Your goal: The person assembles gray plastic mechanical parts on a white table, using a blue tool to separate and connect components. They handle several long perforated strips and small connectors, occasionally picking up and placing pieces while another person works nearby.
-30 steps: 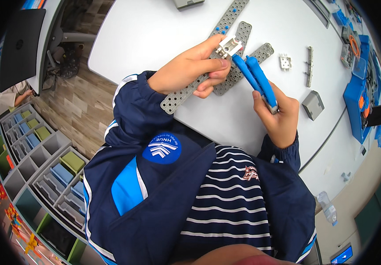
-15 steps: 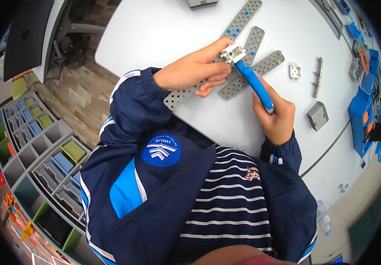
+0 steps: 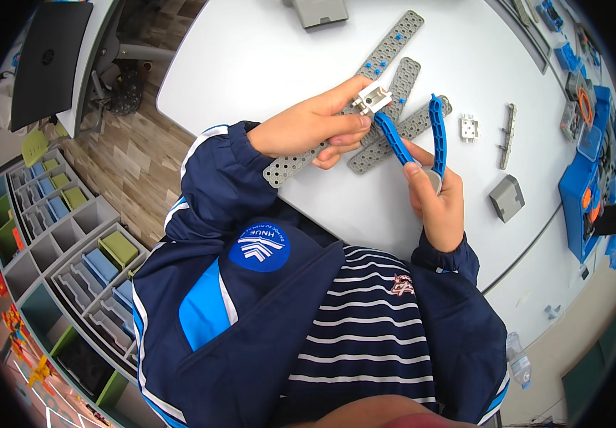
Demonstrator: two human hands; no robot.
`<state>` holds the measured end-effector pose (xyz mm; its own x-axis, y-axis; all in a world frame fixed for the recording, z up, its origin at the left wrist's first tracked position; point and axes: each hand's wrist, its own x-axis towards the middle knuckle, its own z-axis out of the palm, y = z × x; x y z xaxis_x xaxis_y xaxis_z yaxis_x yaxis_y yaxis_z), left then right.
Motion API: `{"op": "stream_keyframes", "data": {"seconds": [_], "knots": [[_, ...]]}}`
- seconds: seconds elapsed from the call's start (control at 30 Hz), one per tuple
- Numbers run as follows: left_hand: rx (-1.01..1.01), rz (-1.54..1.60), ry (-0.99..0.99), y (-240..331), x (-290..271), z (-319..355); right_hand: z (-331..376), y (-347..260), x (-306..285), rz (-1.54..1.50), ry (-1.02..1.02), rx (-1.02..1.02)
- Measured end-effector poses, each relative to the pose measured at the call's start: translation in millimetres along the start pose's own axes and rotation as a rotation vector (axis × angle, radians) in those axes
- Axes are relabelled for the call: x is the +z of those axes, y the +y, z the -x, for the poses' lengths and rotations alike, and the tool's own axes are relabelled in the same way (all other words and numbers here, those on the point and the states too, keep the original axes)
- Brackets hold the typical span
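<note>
My left hand pinches a small white plastic connector piece between thumb and fingers. My right hand is closed round the grey end of a blue two-armed plastic tool, whose arms are spread in a V. One arm's tip meets the white piece or lies just beside it; the other points away freely. Beneath my left hand runs a long grey perforated beam carrying small blue pins; whether my fingers also touch it, I cannot tell. Two shorter grey perforated beams lie crossing near it.
To the right on the white table lie another white connector, a thin grey bar with pegs and a grey block. A second grey block sits at the far edge. A blue bin with parts stands far right.
The blue tool's arms, pressed together before, are now spread apart. My right hand has shifted slightly nearer to me. The white piece stays in my left hand, a little lower in view.
</note>
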<state>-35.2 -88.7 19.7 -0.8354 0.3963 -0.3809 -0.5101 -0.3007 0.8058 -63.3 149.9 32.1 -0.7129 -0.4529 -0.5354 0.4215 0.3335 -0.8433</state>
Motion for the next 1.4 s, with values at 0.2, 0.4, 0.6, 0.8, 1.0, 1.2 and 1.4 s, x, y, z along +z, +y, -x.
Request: {"op": "stream_keyframes", "data": {"seconds": [0.2,0.4,0.6,0.8,1.0,1.2,1.4], "knots": [[0.01,0.03,-0.004,2,0,0,-3,8,10,0.445,0.175,-0.505],[-0.022,-0.006,-0.012,3,-3,2,-8,17,3,0.689,0.184,-0.648],[-0.023,0.019,-0.064,4,-7,1,-6,23,6,0.319,0.133,-0.353],[-0.007,0.045,-0.084,6,-8,0,-3,17,12,0.378,0.161,-0.468],[-0.031,-0.042,-0.033,2,-4,-1,-2,10,10,0.191,0.111,-0.277],[-0.044,-0.06,-0.021,3,-2,-2,4,5,6,-0.32,-0.01,0.098],[-0.028,-0.005,-0.06,8,-5,-3,-3,13,15,0.364,0.206,-0.524]]}}
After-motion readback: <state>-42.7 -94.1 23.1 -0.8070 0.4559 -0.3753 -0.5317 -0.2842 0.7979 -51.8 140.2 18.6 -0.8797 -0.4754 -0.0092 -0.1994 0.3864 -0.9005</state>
